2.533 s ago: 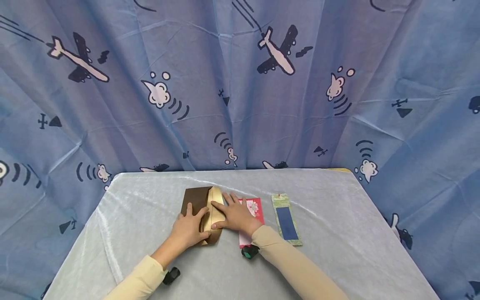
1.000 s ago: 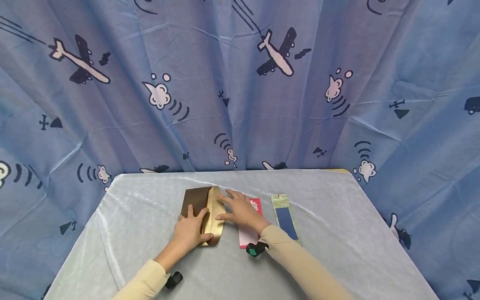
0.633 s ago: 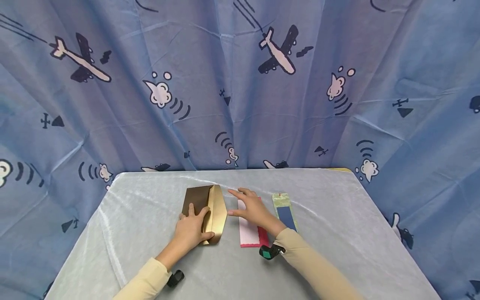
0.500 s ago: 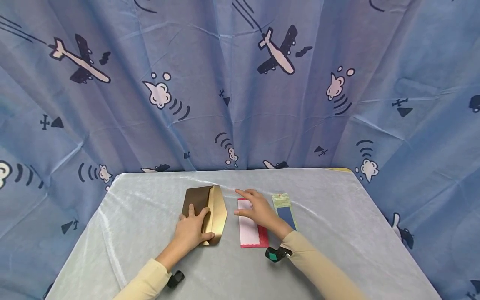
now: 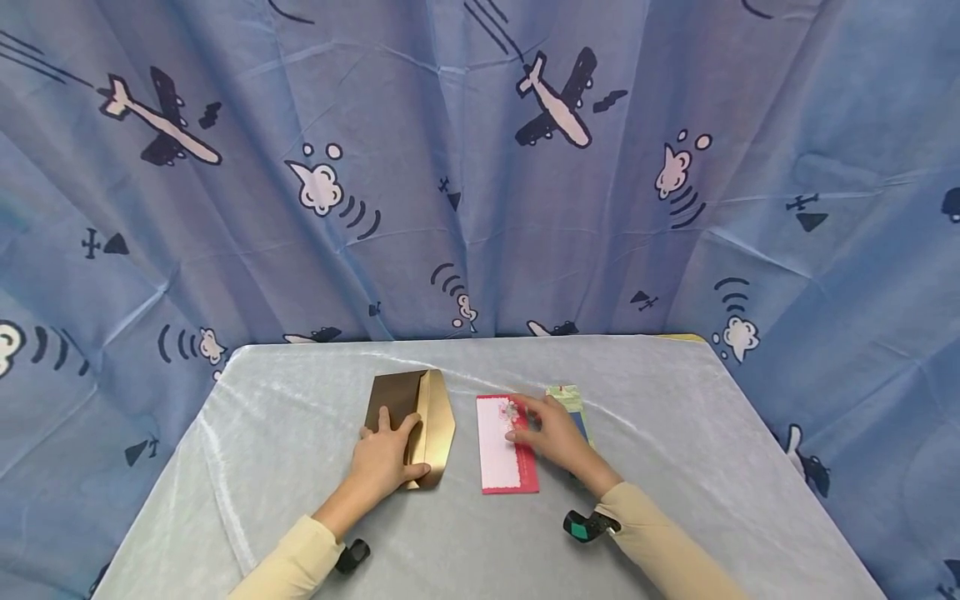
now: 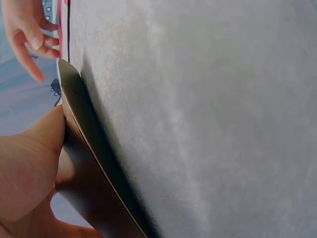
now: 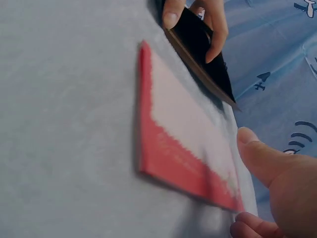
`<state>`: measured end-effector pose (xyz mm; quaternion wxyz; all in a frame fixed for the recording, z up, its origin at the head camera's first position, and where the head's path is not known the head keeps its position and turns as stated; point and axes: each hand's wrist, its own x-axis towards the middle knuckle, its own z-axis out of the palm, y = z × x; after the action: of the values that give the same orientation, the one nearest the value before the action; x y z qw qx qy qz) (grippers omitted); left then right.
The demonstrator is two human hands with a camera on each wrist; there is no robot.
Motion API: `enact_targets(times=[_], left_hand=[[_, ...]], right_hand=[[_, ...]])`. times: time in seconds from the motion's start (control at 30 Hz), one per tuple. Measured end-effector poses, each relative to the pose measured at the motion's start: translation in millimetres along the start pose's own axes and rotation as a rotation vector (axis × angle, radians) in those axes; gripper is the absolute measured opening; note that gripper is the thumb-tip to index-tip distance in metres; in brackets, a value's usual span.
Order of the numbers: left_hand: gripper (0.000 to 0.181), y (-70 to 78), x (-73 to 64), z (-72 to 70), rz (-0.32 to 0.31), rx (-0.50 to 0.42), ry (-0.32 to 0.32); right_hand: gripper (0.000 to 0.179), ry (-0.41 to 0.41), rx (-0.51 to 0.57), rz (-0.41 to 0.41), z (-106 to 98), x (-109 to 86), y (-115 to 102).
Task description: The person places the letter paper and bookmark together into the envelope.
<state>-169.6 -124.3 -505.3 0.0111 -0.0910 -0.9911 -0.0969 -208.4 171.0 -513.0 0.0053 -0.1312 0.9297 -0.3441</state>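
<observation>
A brown envelope [image 5: 395, 392] with a raised gold flap [image 5: 439, 425] lies on the table, left of the middle. My left hand [image 5: 381, 457] rests on it with the fingers spread, the thumb near the flap's lower end. In the left wrist view the envelope [image 6: 94, 193] shows a gap along its edge. To its right lies a red and pale pink card [image 5: 498, 458] with a flower print. My right hand [image 5: 557, 433] is over the card's right edge, thumb and fingers apart. The right wrist view shows the card [image 7: 183, 119] flat, with the thumb off it.
A green and blue strip-shaped item [image 5: 564, 396] lies right of the card, mostly hidden behind the right hand and forearm. The table [image 5: 675, 467] has a pale grey cloth. A blue curtain [image 5: 480, 208] with printed airplanes hangs behind it.
My right hand has left the gold flap and moved right, across the card to its right edge. The flap now stands out flat to the right. The left hand stays on the envelope.
</observation>
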Motion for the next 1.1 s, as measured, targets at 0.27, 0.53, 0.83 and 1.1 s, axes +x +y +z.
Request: enact_targets(times=[0.27,0.53,0.83,1.1], left_hand=[[0.083,0.3,0.6,1.3,0.001,-0.002,0.005],[0.084,-2.5,1.5,3.2,-0.010,-0.005,-0.005],[0.084,-1.7,0.8,1.5,-0.007,-0.006,-0.004],[0.084,-1.6,1.1,2.2,-0.007,-0.003,-0.002]], right_hand=[[0.074,0.017,-0.101,0.019,8.8,-4.9,4.1],[0.073,-0.008,-0.116,0.038,11.3,-1.3,1.2],[0.070,-0.055,-0.069,0.069,7.9,-1.3,2.2],[0.062,-0.106,-0.028,0.039,1.1,0.6,4.1]])
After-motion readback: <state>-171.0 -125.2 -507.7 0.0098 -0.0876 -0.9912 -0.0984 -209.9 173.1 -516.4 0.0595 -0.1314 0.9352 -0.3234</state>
